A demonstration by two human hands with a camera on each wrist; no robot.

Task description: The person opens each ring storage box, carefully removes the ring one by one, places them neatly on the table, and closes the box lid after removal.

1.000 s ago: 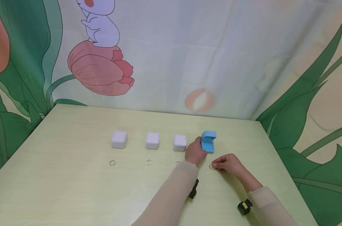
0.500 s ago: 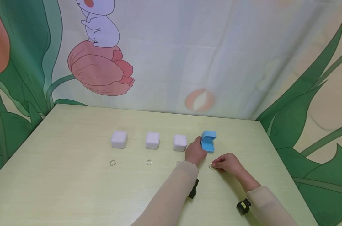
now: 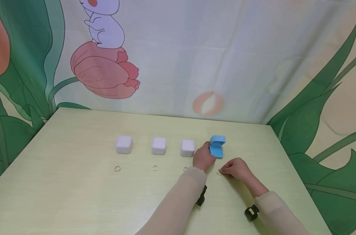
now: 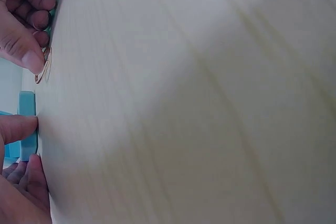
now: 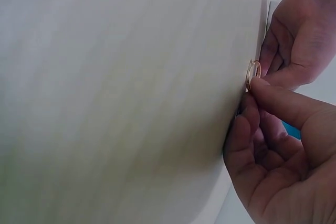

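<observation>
A small light-blue ring box [image 3: 216,152] stands with its lid up on the table, at the right end of a row of boxes. My left hand [image 3: 202,158] grips its left side; in the left wrist view the thumb [image 4: 20,127] lies against the box's front. Just in front and to the right, my right hand [image 3: 238,169] pinches a thin gold-coloured ring [image 5: 253,75] between thumb and fingertips. The ring stands tilted at the table surface; whether it touches the wood I cannot tell.
Three pale lilac boxes, the left [image 3: 124,145], the middle [image 3: 158,146] and the right [image 3: 187,148], stand closed. In front lie the left ring [image 3: 117,168], the middle ring [image 3: 155,168] and a third ring [image 3: 185,168], partly behind my left sleeve [image 3: 178,199]. A printed curtain [image 3: 172,65] hangs behind.
My right hand has shifted slightly left with the ring pinched in it. My left hand and the blue ring box have stayed in place.
</observation>
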